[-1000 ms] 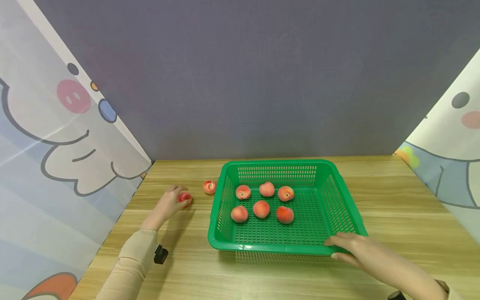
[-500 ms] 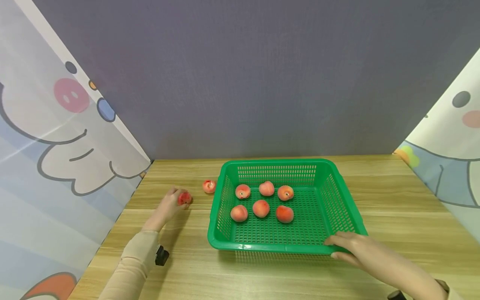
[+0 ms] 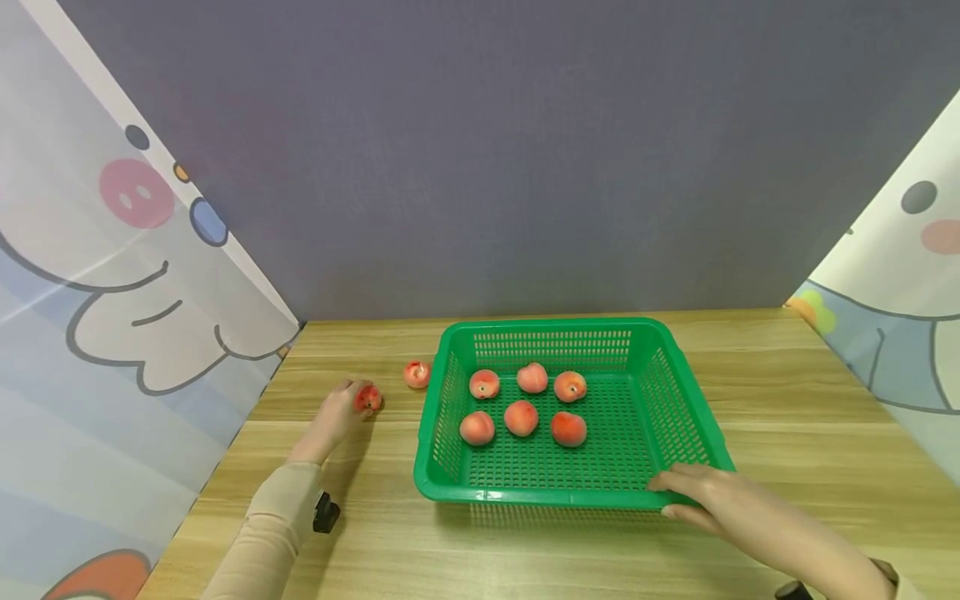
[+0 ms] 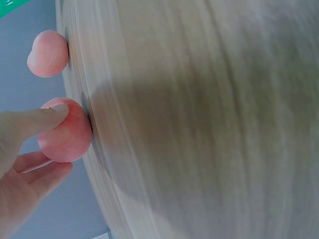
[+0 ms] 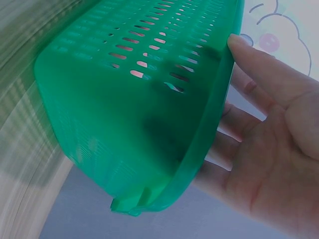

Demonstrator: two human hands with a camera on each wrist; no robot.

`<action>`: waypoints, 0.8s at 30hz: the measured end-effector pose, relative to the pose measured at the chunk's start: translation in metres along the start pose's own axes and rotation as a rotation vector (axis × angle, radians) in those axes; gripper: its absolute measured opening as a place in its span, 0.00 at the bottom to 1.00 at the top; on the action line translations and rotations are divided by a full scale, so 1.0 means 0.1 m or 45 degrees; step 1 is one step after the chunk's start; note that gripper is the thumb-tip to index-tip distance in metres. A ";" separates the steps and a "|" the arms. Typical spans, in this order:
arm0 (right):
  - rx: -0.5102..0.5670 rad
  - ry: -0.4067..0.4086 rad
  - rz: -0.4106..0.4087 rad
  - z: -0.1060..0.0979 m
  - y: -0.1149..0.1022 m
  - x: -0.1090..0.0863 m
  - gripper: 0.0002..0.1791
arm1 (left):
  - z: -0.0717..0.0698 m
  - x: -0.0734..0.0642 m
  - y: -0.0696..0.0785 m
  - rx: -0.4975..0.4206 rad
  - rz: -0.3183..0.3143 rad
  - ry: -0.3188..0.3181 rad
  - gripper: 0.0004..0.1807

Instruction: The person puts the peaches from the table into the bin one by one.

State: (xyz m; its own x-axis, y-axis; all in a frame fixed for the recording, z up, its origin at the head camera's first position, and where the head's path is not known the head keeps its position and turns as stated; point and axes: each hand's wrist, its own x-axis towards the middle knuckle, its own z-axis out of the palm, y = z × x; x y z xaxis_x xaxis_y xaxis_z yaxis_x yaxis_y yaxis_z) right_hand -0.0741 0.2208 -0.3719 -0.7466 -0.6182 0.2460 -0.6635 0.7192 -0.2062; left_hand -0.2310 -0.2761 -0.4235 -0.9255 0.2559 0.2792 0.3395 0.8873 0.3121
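At the left of the head view my left hand (image 3: 335, 418) holds a red peach (image 3: 368, 398) low over the wooden table. The left wrist view shows the thumb on the near side of this peach (image 4: 70, 137) and the fingers around its other side. Another peach (image 3: 417, 374) lies just left of the green plastic basket (image 3: 525, 497). My right hand (image 3: 708, 492) grips the front right of the basket's rim; in the right wrist view its thumb lies on the outside of the rim (image 5: 199, 144), with the fingers reaching over to the inner side.
Inside the basket several peaches lie in two rows on the left and middle of its slotted floor, including a front one (image 3: 568, 429). A grey wall (image 3: 555, 167) closes off the back of the table (image 3: 795, 400). Cartoon-printed sheets (image 3: 142, 250) hang at both sides.
The peach at my left hand has turned a little in the fingers, its stem end now facing forward, and stays near the same spot. My right hand and the basket keep their places.
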 end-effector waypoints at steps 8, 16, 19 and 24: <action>-0.019 0.013 0.000 0.00 -0.01 0.00 0.11 | -0.01 -0.01 0.00 -0.001 0.010 0.017 0.23; -0.007 0.002 -0.001 0.00 -0.01 0.00 0.11 | -0.02 0.00 0.01 0.007 0.001 0.005 0.23; 0.014 -0.016 0.004 -0.01 -0.01 0.01 0.11 | -0.03 0.01 0.02 0.005 -0.029 -0.025 0.24; 0.035 -0.024 -0.001 -0.01 -0.01 0.01 0.11 | -0.03 0.01 0.01 -0.004 -0.071 -0.068 0.23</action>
State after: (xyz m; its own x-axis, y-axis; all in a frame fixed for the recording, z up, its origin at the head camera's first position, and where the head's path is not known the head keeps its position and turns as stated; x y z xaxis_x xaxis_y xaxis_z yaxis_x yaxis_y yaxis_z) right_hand -0.0745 0.2198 -0.3702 -0.7469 -0.6246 0.2281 -0.6647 0.7100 -0.2325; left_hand -0.2309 -0.2762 -0.4197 -0.9505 0.2267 0.2125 0.2880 0.8994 0.3287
